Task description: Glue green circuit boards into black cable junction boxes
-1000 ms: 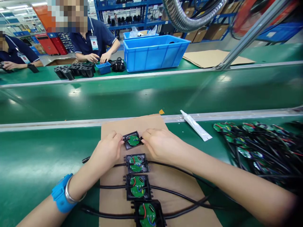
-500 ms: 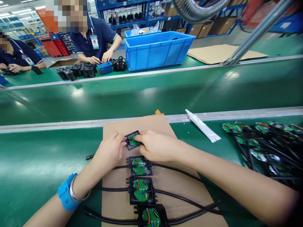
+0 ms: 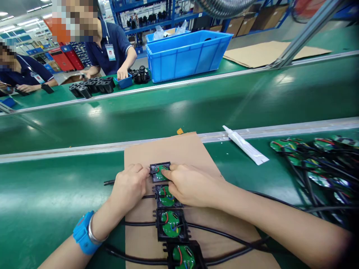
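Note:
A small black plastic housing (image 3: 153, 178) with a round green circuit board (image 3: 158, 175) in it lies at the top of a row on brown cardboard. My left hand (image 3: 131, 186) is closed at the housing's left edge, fingertips pinching it there. A black cable end (image 3: 109, 182) sticks out beyond that hand. My right hand (image 3: 193, 185) grips the right side, its index finger pressed onto the board. Just below sits a second housing (image 3: 167, 197), partly behind my right thumb. Two more, a third housing (image 3: 172, 225) and a fourth housing (image 3: 185, 256), follow nearer me, with black cables leaving both sides.
Brown cardboard (image 3: 168, 147) lies under the row. A white tube (image 3: 246, 145) rests right of it, beside a pile of wired circuit boards (image 3: 314, 160). Across the green belt (image 3: 157, 112), two people work near black parts (image 3: 92, 86) and a large blue bin (image 3: 187, 56).
The top housing has turned from tilted to nearly square with the row and come closer to the second one. Both hands moved with it. Across the belt, a person's hand reaches into the small blue tray.

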`<control>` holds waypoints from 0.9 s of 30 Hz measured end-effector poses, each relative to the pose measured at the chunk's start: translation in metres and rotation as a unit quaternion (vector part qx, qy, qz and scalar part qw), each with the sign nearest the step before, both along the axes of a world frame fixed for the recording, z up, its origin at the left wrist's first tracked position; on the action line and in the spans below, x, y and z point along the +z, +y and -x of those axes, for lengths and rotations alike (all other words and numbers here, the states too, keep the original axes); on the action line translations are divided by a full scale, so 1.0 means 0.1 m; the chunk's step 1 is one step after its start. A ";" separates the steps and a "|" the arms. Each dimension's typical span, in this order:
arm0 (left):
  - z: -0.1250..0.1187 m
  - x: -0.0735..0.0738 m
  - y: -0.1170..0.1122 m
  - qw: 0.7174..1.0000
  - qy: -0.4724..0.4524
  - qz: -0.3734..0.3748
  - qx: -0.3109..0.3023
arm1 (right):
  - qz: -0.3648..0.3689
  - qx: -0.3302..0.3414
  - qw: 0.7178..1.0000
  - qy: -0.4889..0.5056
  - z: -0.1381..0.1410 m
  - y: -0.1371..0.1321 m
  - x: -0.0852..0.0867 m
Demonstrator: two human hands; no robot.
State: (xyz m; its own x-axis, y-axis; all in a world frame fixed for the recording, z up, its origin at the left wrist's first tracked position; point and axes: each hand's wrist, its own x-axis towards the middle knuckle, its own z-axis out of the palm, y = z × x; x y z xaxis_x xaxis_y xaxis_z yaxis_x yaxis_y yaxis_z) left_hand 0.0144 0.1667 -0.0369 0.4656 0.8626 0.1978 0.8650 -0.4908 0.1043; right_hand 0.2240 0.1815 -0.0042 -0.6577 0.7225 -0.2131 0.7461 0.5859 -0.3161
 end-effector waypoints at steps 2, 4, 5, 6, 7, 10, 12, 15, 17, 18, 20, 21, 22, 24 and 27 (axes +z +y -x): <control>-0.03 0.02 -0.02 0.997 0.071 -0.011 -0.027 | -0.008 0.003 1.000 -0.002 0.01 0.00 0.01; -0.08 0.07 -0.01 0.988 0.140 -0.008 -0.063 | -0.011 0.000 1.000 -0.004 0.01 0.01 0.02; -0.10 0.08 -0.01 0.984 0.161 -0.003 -0.079 | -0.010 -0.001 1.000 -0.005 0.02 0.01 0.02; -0.12 0.10 0.01 0.981 0.170 0.005 -0.091 | -0.007 -0.001 1.000 -0.007 0.03 0.01 0.03; -0.13 0.11 0.02 0.980 0.173 0.011 -0.099 | -0.005 0.000 1.000 -0.010 0.03 0.01 0.04; -0.12 0.13 0.03 0.979 0.176 0.016 -0.105 | -0.008 0.006 1.000 -0.026 0.06 0.00 0.07; -0.08 0.13 0.02 0.981 0.167 0.010 -0.095 | -0.005 0.002 1.000 -0.031 0.07 -0.02 0.10; -0.03 0.11 -0.01 0.991 0.124 -0.014 -0.056 | 0.010 -0.008 1.000 -0.021 0.08 -0.03 0.12; -0.04 0.07 -0.03 0.997 0.054 -0.004 -0.052 | 0.018 -0.020 1.000 -0.007 0.06 -0.03 0.12; -0.05 0.05 -0.03 0.998 0.020 0.011 -0.061 | 0.024 -0.029 0.999 0.002 0.04 -0.02 0.11; -0.09 0.02 -0.04 0.995 -0.022 0.044 -0.086 | 0.049 -0.040 0.997 0.033 -0.01 0.02 0.10; -0.10 0.02 -0.04 0.994 -0.026 0.054 -0.092 | 0.068 -0.040 0.996 0.052 -0.05 0.04 0.10; -0.11 0.02 -0.04 0.994 -0.027 0.059 -0.092 | 0.087 -0.040 0.993 0.072 -0.08 0.07 0.09; -0.12 0.04 -0.02 0.994 -0.034 0.062 -0.087 | 0.119 -0.050 0.986 0.108 -0.15 0.10 0.08; -0.13 0.08 0.01 0.991 -0.056 0.066 -0.101 | 0.136 -0.087 0.979 0.121 -0.22 0.10 0.09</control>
